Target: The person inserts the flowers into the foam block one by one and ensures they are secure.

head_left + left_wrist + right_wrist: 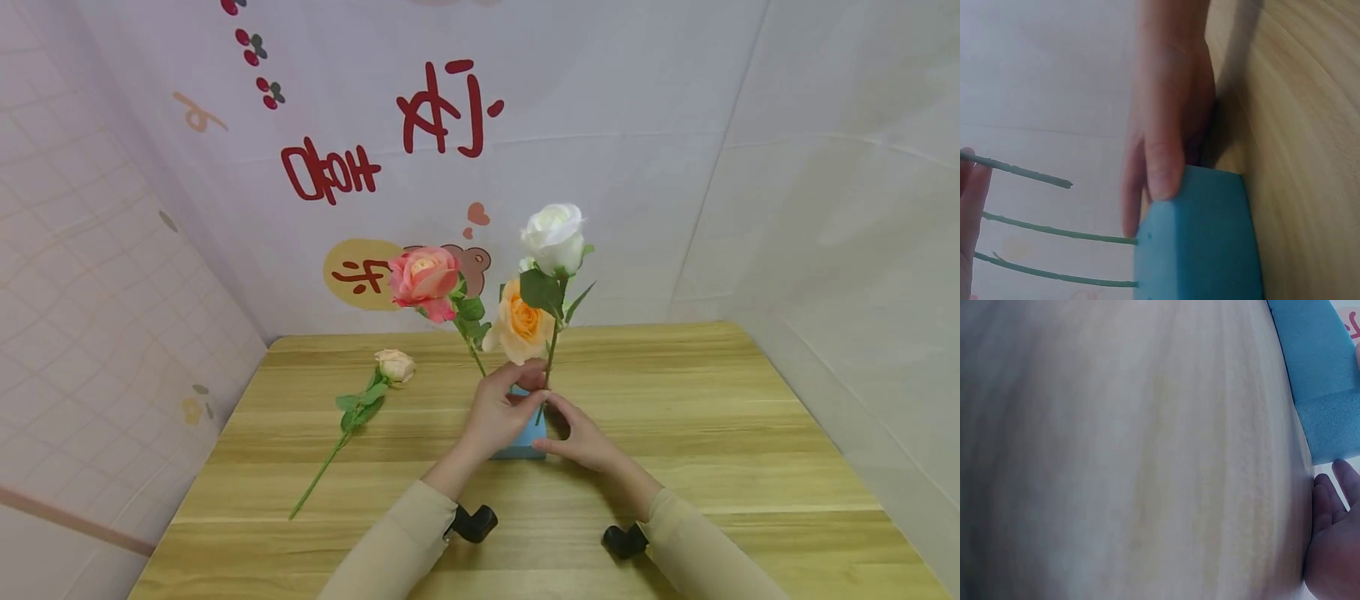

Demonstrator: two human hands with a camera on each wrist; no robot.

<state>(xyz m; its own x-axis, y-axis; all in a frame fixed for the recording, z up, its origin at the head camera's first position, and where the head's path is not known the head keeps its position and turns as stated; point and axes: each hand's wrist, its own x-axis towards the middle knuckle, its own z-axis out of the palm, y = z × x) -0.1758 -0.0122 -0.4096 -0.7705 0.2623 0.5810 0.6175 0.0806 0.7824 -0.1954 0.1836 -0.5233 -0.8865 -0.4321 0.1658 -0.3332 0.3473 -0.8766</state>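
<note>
My left hand (501, 412) pinches the stem of a white rose (553, 237), holding it upright above a blue foam block (516, 451). In the left wrist view, the lower end of this stem (1035, 175) points at the block, with a gap between them. A pink rose (423, 279) and a peach-orange rose (522, 321) stand behind my hands; two green stems (1060, 234) go into the block. At the block's right end, my right hand (583, 440) grips it, thumb on the near edge and fingers on the far side.
On the wooden table (705, 467), a cream rose (395, 365) with leaves and a long stem lies to the left. A pale wall covering (615, 100) with red characters rises behind the table. Black wrist mounts (475, 524) stick out below both sleeves.
</note>
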